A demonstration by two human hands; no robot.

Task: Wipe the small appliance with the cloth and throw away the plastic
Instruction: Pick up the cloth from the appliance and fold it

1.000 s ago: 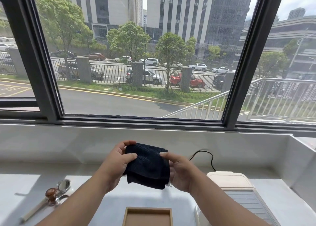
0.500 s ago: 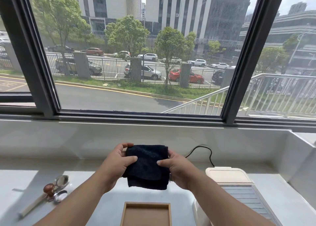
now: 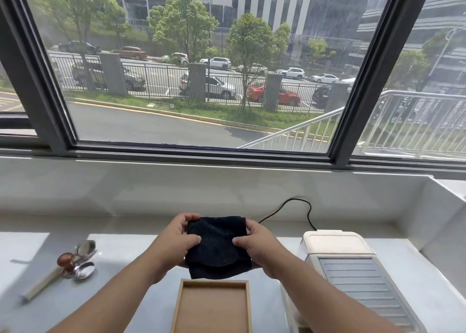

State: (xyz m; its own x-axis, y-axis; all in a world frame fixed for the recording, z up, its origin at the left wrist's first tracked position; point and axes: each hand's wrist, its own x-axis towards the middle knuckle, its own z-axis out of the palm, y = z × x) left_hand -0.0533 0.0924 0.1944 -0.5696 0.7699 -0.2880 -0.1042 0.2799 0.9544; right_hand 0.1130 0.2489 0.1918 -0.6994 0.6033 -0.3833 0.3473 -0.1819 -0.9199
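Observation:
A dark folded cloth [image 3: 216,247] is held up above the white counter between both hands. My left hand [image 3: 174,242] grips its left edge, thumb on the front. My right hand [image 3: 257,244] grips its right edge the same way. The small appliance [image 3: 353,272], cream-white with a grey ribbed top panel, stands on the counter to the right of my right forearm, apart from the cloth. Its black cord [image 3: 300,206] loops up toward the wall behind it. I see no plastic in this view.
A shallow wooden tray [image 3: 213,307] lies on the counter just below the cloth. At the left lie metal spoons with a brown knob [image 3: 75,262]. A white backsplash and a wide window run behind; a white side wall [image 3: 443,221] closes the right end.
The hands have lowered slightly with the cloth and flattened its fold; the camera has tilted a little downward. Nothing on the counter has moved.

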